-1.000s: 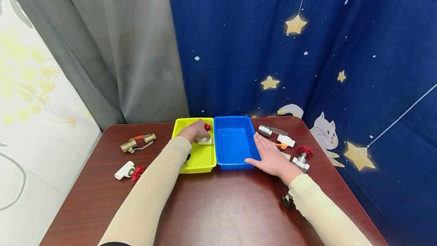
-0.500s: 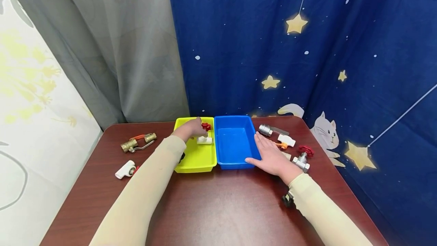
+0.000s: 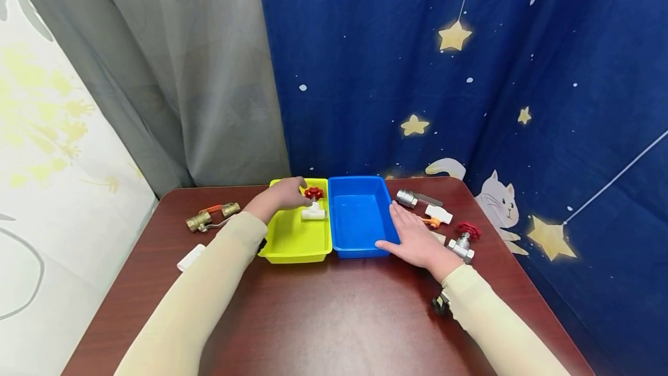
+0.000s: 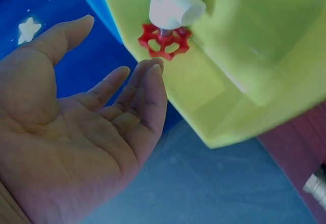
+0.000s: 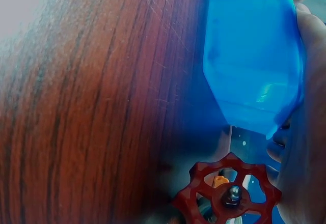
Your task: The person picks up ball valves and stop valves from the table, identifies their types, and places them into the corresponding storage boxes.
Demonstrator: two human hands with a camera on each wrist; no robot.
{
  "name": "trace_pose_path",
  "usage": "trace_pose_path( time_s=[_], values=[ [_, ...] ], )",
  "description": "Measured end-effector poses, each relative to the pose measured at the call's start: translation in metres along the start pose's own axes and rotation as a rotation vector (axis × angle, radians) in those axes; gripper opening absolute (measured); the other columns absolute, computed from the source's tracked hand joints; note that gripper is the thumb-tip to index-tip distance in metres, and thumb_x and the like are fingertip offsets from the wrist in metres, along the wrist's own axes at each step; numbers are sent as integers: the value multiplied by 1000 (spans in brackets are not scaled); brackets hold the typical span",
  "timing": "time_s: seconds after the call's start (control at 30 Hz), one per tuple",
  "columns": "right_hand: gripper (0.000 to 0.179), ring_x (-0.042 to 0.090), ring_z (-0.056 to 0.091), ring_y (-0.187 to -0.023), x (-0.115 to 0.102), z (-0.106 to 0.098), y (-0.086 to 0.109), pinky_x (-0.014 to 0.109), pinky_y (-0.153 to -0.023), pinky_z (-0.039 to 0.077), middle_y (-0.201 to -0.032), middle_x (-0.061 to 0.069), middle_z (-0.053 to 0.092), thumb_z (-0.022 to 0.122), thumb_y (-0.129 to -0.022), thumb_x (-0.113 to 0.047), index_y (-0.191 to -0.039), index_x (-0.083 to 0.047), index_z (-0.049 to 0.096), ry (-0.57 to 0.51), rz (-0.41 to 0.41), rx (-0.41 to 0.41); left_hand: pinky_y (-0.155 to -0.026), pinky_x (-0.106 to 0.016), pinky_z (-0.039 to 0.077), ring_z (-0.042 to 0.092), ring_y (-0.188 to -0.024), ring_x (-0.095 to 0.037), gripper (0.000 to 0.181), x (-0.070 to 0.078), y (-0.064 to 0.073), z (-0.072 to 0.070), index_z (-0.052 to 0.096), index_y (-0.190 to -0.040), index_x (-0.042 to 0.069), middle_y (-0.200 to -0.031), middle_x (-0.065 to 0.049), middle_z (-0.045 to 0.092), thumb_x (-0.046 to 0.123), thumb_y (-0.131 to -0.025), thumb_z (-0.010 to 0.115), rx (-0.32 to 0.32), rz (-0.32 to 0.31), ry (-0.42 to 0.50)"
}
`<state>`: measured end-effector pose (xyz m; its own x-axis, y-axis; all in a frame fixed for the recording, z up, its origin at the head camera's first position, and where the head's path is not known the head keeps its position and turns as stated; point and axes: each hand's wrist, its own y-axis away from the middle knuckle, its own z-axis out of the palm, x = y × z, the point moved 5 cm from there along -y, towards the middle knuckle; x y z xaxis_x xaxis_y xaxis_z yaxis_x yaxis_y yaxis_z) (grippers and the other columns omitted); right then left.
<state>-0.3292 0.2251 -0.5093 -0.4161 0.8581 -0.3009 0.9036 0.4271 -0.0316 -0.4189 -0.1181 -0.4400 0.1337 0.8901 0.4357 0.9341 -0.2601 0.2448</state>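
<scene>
My left hand (image 3: 284,195) hovers over the yellow tray (image 3: 294,259), its fingers loosely bent and holding nothing. Beside its fingertips, a white plastic valve (image 3: 313,212) with a red handwheel (image 3: 314,192) lies inside that tray. In the left wrist view the palm (image 4: 66,147) faces the camera, and a gap shows between the fingers and the red handwheel (image 4: 165,42). My right hand (image 3: 412,237) rests along the right side of the blue tray (image 3: 360,253), fingers straight, thumb at the near corner. Nothing lies in the blue tray.
Left of the trays lie brass valves (image 3: 198,222) and a white valve (image 3: 190,257), partly hidden by my left sleeve. On the right are a lever valve (image 3: 407,198), a white valve with an orange handle (image 3: 438,213) and a metal valve with a red wheel (image 3: 461,245).
My left hand has drawn back to the left from the white valve, which stays in the yellow tray, now uncovered. My right hand holds its place at the blue tray.
</scene>
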Motion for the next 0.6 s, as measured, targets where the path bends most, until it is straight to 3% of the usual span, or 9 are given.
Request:
trace_pose_path(
  time_s=[0.33, 0.6],
  values=[
    [118, 43, 17, -168, 1, 1, -1, 66, -132, 19, -184, 17, 14, 51, -100, -84, -176, -1, 15, -1, 3, -3, -108, -52, 56, 65, -123, -37, 59, -22, 28, -21, 60, -151, 0, -140, -23, 67, 33, -105, 77, 77, 63, 18],
    [119, 41, 17, -169, 2, 2, -2, 66, -132, 19, -185, 16, 13, 52, -100, -84, -176, -2, 14, 1, 1, 3, -104, -54, 57, 64, -119, -38, 56, -56, 58, -35, 60, -149, -3, -137, -24, 68, 30, -106, 74, 124, 85, 27]
  ],
)
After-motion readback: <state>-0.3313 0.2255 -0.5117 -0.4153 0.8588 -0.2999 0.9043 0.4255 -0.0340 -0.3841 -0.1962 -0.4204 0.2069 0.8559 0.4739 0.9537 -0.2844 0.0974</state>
